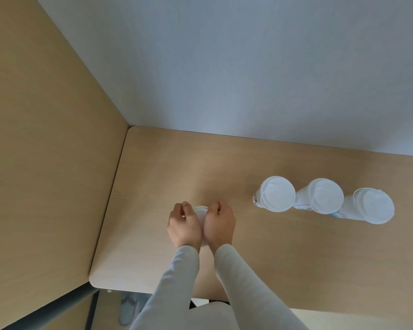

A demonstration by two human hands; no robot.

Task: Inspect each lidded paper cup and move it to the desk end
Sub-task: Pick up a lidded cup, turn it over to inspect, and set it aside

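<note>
Together, the left hand point(184, 226) and right hand point(218, 225) close their grip around one lidded paper cup point(200, 211) — fingers curled on either side, only a sliver of its white lid showing between them. It sits toward the left end of the tabletop point(153, 186). Well apart to the right stand three more lidded cups point(322, 198) in a row (contents hidden under the lids).

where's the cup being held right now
In the head view the held cup sits low and centre-left, clasped between the left hand and right hand, left of the row of three lidded cups.
</note>
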